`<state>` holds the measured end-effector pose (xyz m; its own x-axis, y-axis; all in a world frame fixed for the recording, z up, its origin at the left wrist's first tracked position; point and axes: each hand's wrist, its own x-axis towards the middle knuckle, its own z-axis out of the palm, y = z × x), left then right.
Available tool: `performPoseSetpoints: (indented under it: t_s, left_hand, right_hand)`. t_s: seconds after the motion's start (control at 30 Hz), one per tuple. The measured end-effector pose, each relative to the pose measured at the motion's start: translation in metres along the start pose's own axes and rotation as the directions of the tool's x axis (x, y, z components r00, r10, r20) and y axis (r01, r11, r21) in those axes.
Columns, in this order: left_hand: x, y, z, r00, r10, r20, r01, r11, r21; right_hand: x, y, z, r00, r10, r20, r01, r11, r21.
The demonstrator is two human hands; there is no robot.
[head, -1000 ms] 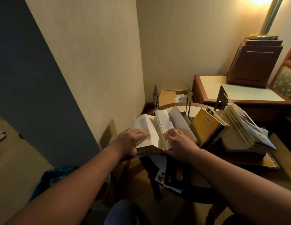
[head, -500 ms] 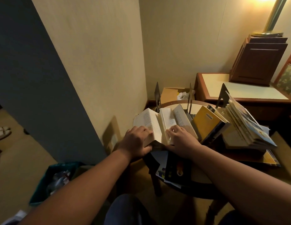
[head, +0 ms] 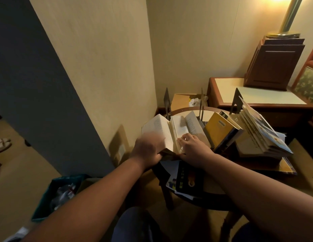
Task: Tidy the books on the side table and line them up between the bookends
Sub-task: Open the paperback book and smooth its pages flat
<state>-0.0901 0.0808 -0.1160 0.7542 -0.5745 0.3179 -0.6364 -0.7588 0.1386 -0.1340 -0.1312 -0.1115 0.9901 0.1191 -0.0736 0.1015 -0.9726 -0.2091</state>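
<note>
Dim corner, lit by a lamp at upper right. Crowded round counter [head: 207, 114] beside the wall.

Position: book [head: 171, 130] at left edge of counter, lying open with pages up, just near of left bookend [head: 167, 102] and middle bookend [head: 202, 102]. Not yet upright between them.

Orientation: gutter and long axis running from near edge toward far edge; head of pages toward the bookends, far end apparently raised.

Left hand [head: 148, 151]: on near corner of left page, motion-blurred; fingers' hold cannot be told.
Right hand [head: 194, 149]: fingers [head: 184, 139] bent over near edge of right-hand pages, gripping them.

Adjacent: yellow book [head: 218, 128] leaning just right of book; slanted stack [head: 257, 135] against right bookend [head: 237, 102]; dark book [head: 189, 179] overhanging near edge, under right forearm.

Judged hazards:
- Creased or folded pages if closed fast with fingers caught inside.
- Slip off left edge if lifted by one half only; weak hold likely on loose pages.
- Toppled yellow book if struck while swinging book upright.
- Dark book knocked to floor by right forearm.
- Tipped bookends if pushed hard from the near side.
</note>
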Motion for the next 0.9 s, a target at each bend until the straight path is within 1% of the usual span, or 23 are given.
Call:
performPoseSetpoints:
  t_s: [0.13,0.27,0.37,0.43,0.5,0.57,0.67,0.8,0.9]
  left_hand:
    - [-0.001,-0.006,-0.011,0.998,0.044,0.047,-0.048,0.995,0.087]
    - [-0.005,-0.007,-0.022,0.991,0.120,0.059,-0.131,0.963,0.237]
    - [-0.009,-0.009,-0.023,0.983,0.179,0.035,-0.181,0.935,0.306]
    - [-0.012,-0.010,-0.023,0.977,0.214,-0.005,-0.200,0.921,0.334]
    - [-0.014,-0.010,-0.024,0.975,0.213,-0.068,-0.179,0.927,0.330]
    - [-0.013,-0.010,-0.026,0.976,0.177,-0.124,-0.134,0.945,0.298]
    - [-0.010,-0.019,-0.027,0.975,0.145,-0.169,-0.100,0.963,0.250]
    - [-0.013,-0.035,-0.027,0.982,0.144,-0.120,-0.117,0.972,0.202]
    - [-0.018,-0.045,-0.021,0.991,0.130,-0.022,-0.125,0.980,0.152]
  right_hand:
    - [-0.002,-0.001,0.001,1.000,-0.002,-0.007,0.002,1.000,0.006]
    - [0.000,-0.005,0.003,1.000,-0.005,0.006,0.004,1.000,0.010]
    - [0.000,-0.006,0.003,1.000,-0.005,0.015,0.004,1.000,0.020]
    - [0.000,-0.007,0.003,1.000,-0.007,0.003,0.007,1.000,0.031]
    - [0.000,-0.007,0.004,1.000,-0.004,-0.008,0.004,0.999,0.044]
    - [0.000,-0.006,0.005,1.000,-0.002,-0.008,0.002,0.999,0.039]
    - [0.000,-0.005,0.005,1.000,-0.003,-0.012,0.003,0.999,0.039]
    - [0.001,-0.001,0.003,1.000,0.003,-0.004,-0.003,0.999,0.045]
    - [0.003,0.001,-0.001,1.000,-0.012,0.013,0.011,0.998,0.058]
